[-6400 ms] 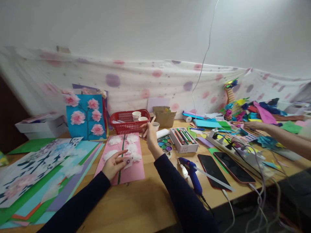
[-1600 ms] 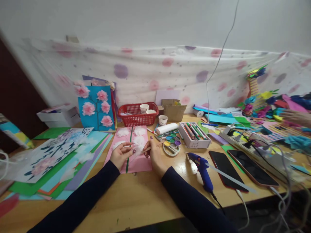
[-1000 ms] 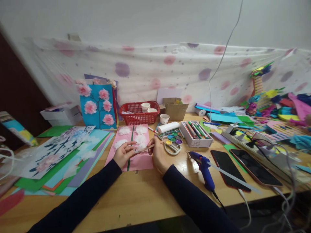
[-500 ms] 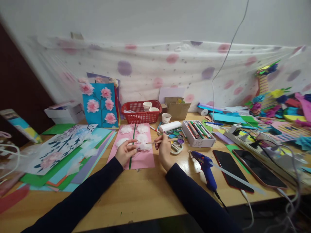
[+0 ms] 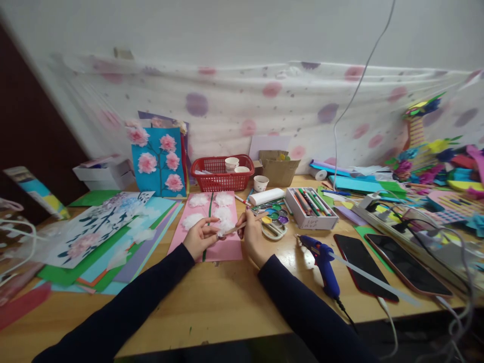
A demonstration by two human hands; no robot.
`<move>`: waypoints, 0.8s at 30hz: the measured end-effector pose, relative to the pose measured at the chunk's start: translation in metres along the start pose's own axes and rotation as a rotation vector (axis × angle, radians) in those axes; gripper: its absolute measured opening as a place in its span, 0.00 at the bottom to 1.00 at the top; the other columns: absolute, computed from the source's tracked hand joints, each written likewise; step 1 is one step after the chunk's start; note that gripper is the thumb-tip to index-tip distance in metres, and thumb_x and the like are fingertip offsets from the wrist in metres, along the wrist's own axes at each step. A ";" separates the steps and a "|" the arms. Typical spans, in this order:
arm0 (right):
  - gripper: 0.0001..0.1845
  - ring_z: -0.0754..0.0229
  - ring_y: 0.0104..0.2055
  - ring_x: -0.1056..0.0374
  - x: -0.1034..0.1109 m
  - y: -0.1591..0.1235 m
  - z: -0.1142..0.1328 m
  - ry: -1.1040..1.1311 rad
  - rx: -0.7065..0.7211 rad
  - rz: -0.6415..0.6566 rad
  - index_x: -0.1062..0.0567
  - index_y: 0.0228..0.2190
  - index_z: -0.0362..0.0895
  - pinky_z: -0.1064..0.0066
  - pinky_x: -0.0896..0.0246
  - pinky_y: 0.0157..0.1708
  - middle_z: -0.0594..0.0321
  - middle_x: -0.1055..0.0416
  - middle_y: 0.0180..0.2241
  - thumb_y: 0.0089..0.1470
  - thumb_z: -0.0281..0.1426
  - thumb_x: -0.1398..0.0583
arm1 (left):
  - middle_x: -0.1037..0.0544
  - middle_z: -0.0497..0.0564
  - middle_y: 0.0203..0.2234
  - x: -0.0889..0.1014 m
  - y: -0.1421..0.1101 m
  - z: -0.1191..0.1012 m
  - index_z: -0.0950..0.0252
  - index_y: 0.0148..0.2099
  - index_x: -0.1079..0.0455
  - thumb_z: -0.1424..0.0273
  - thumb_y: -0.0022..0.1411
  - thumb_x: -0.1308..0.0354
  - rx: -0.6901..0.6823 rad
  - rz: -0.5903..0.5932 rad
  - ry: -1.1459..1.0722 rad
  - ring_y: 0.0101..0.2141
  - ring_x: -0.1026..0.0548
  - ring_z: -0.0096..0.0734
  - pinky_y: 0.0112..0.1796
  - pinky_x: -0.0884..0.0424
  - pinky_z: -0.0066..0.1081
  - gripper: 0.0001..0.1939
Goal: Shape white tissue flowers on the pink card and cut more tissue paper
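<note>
The right hand [image 5: 252,236] pinches a wooden stick [image 5: 233,230] slanting above the pink card [image 5: 231,252] and its white tufts [image 5: 198,200]; the left hand [image 5: 198,239] is over the card, fingers curved by the stick's tip, and whether they grip anything I cannot tell; behind, the red basket [image 5: 217,183] holds white cups [image 5: 232,162], another paper cup [image 5: 260,183] standing outside; the white box [image 5: 318,223] contains coloured pens [image 5: 308,201]; the palette's [image 5: 275,217] wells show several colours.

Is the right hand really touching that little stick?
Touching. The head view shows the right hand gripping the stick between thumb and fingers, its ends poking out on both sides.
</note>
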State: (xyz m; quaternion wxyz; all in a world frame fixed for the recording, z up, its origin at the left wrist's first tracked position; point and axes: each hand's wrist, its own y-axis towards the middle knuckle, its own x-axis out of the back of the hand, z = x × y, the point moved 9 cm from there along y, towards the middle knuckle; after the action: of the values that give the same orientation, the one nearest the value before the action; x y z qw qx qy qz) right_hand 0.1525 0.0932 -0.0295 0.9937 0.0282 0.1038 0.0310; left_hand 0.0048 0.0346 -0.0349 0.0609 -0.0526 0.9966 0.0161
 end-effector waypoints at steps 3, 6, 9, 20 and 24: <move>0.24 0.66 0.11 0.47 0.001 0.000 -0.002 0.023 -0.014 -0.010 0.36 0.12 0.45 0.73 0.54 0.14 0.70 0.45 0.07 0.54 0.43 0.52 | 0.21 0.52 0.25 -0.002 -0.001 -0.001 0.67 0.44 0.37 0.64 0.37 0.30 -0.001 0.028 -0.011 0.30 0.21 0.40 0.27 0.33 0.27 0.31; 0.23 0.66 0.11 0.47 0.000 -0.001 0.000 0.031 -0.009 -0.010 0.37 0.13 0.46 0.73 0.54 0.14 0.70 0.45 0.07 0.54 0.42 0.52 | 0.21 0.53 0.25 -0.002 0.000 -0.002 0.68 0.43 0.36 0.63 0.39 0.31 -0.015 0.038 -0.046 0.30 0.21 0.40 0.32 0.31 0.31 0.29; 0.23 0.66 0.12 0.46 -0.003 -0.001 0.002 -0.001 0.001 0.012 0.36 0.13 0.45 0.73 0.54 0.14 0.69 0.44 0.07 0.54 0.42 0.52 | 0.21 0.53 0.25 0.002 0.001 -0.002 0.67 0.42 0.35 0.62 0.38 0.31 -0.019 0.002 -0.016 0.29 0.21 0.40 0.34 0.31 0.33 0.29; 0.28 0.64 0.16 0.40 0.005 0.007 0.021 -0.405 0.354 0.028 0.33 0.11 0.44 0.71 0.47 0.22 0.64 0.37 0.12 0.58 0.41 0.53 | 0.19 0.54 0.28 0.024 0.010 -0.009 0.68 0.44 0.34 0.64 0.39 0.30 -0.089 -0.101 0.091 0.34 0.21 0.38 0.40 0.29 0.34 0.29; 0.29 0.63 0.17 0.37 0.001 0.011 0.013 -0.459 0.327 0.053 0.31 0.13 0.44 0.71 0.47 0.23 0.63 0.35 0.13 0.58 0.43 0.53 | 0.20 0.53 0.27 0.020 0.013 -0.012 0.68 0.41 0.32 0.67 0.39 0.31 -0.087 -0.081 0.136 0.33 0.22 0.37 0.39 0.28 0.35 0.25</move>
State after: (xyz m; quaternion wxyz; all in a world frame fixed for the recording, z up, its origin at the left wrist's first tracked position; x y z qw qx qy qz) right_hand 0.1557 0.1036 -0.0161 0.9723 0.1970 -0.1211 0.0326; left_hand -0.0174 0.0446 -0.0247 -0.0085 -0.0963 0.9939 0.0533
